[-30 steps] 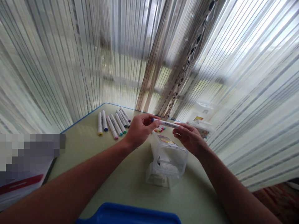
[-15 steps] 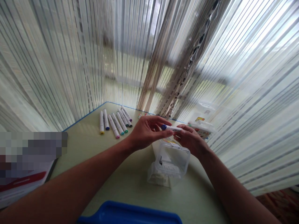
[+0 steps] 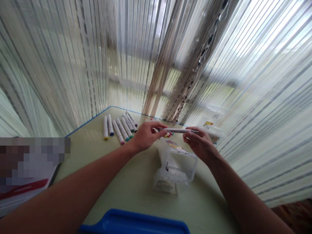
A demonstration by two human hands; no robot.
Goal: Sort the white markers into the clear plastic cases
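A slim white marker (image 3: 175, 130) lies level across the gap between my two hands. My left hand (image 3: 149, 135) pinches its left end between thumb and fingers, covering part of that end. My right hand (image 3: 201, 142) has its fingers closed on the other end. Just below the hands, a clear plastic case (image 3: 179, 179) sits on the table with its opening toward me and a small dark thing inside. Several white markers (image 3: 121, 130) with coloured ends lie to the left of my left hand. More coloured ends (image 3: 169, 134) show behind the held marker, mostly hidden.
Another clear plastic box (image 3: 211, 130) is behind my right hand, by the curtain (image 3: 243, 107). At the near edge lies a blue tray (image 3: 143, 224). A partly blurred-out object with a red stripe (image 3: 26, 188) is on the left of the green table (image 3: 117, 195).
The marker's blue end, visible between my hands before, no longer shows. My left hand has shifted slightly left toward the marker's end, and my hands are a little farther apart.
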